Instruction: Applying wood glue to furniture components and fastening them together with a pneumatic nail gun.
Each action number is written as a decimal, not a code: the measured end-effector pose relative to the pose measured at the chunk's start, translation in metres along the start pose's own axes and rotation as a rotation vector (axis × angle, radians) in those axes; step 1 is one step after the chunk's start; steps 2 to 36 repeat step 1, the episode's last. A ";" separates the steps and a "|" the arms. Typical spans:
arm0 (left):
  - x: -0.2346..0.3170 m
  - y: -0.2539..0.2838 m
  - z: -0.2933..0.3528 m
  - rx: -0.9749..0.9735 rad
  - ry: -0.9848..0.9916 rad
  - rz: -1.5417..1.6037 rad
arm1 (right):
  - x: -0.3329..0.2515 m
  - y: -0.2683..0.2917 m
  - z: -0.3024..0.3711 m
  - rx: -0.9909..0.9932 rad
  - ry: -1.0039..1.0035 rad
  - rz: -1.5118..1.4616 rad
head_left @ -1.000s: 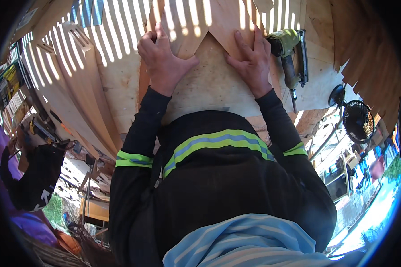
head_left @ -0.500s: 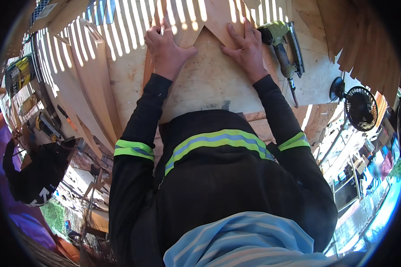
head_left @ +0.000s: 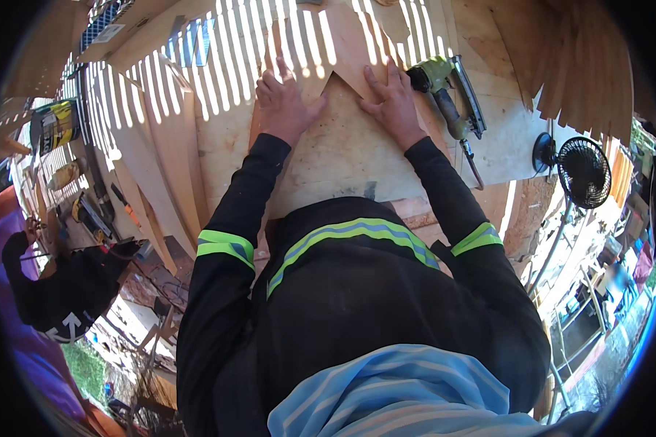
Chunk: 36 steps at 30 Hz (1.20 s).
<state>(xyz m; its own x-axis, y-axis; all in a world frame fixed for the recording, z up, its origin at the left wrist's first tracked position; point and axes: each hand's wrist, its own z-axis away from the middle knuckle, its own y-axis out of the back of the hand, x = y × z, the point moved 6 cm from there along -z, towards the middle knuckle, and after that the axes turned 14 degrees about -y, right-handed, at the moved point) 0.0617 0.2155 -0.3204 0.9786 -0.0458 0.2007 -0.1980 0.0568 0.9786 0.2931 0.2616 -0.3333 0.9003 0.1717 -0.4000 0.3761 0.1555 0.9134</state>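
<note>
Two flat wooden pieces meet in an upside-down V on the workbench (head_left: 328, 164): a left board (head_left: 303, 58) and a right board (head_left: 351, 47). My left hand (head_left: 286, 108) lies on the left board's outer side, thumb stretched toward the gap. Across the gap, my right hand (head_left: 396, 105) rests on the right board with its fingers spread. Neither hand is wrapped around anything. Just right of my right hand lies a green and black nail gun (head_left: 444, 95), a hose fitting at its lower end. The boards' far ends run up toward the picture's upper rim.
Long curved wooden pieces (head_left: 157, 146) lie to the left. Beyond them are a yellow and black container (head_left: 55, 125) and an orange-handled tool (head_left: 126, 205). A small black fan (head_left: 584, 172) stands at the right. Another person (head_left: 58, 288) in dark clothing is at the far left.
The whole view has shifted, so the bench and tools sit lower in the picture. Both hands stay on the boards, the fingers of each lying a little flatter.
</note>
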 end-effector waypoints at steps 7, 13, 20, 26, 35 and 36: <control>0.000 0.000 -0.001 -0.006 -0.004 -0.037 | 0.001 0.000 0.001 -0.027 -0.010 0.018; 0.000 0.000 -0.001 -0.006 -0.004 -0.037 | 0.001 0.000 0.001 -0.027 -0.010 0.018; 0.000 0.000 -0.001 -0.006 -0.004 -0.037 | 0.001 0.000 0.001 -0.027 -0.010 0.018; 0.000 0.000 -0.001 -0.006 -0.004 -0.037 | 0.001 0.000 0.001 -0.027 -0.010 0.018; 0.000 0.000 -0.001 -0.006 -0.004 -0.037 | 0.001 0.000 0.001 -0.027 -0.010 0.018; 0.000 0.000 -0.001 -0.006 -0.004 -0.037 | 0.001 0.000 0.001 -0.027 -0.010 0.018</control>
